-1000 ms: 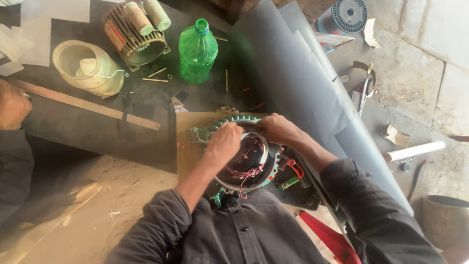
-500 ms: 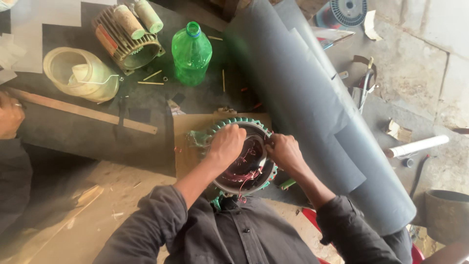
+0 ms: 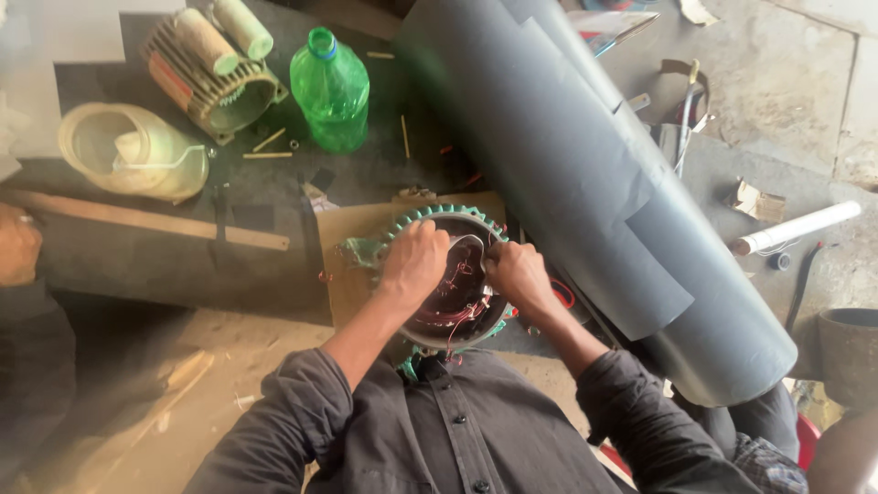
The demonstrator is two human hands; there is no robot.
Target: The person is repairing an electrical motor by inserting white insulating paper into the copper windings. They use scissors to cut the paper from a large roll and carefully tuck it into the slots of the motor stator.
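Head view | left hand (image 3: 413, 263) and right hand (image 3: 514, 272) close together, pinching pale insulation strip (image 3: 473, 245) inside motor stator (image 3: 455, 297) | step judged: slot lining | next needs steady seating pressure.

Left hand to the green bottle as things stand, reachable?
Probably yes. The left hand rests on the motor stator, and only low sticks lie on the dark mat between it and the green bottle.

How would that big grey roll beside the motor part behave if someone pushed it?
The grey sheet roll is round and lies on its side, so it would probably roll. Its loose outer flap suggests thin, bendy sheet that might unwind. It looks bulky, so likely awkward to lift alone.
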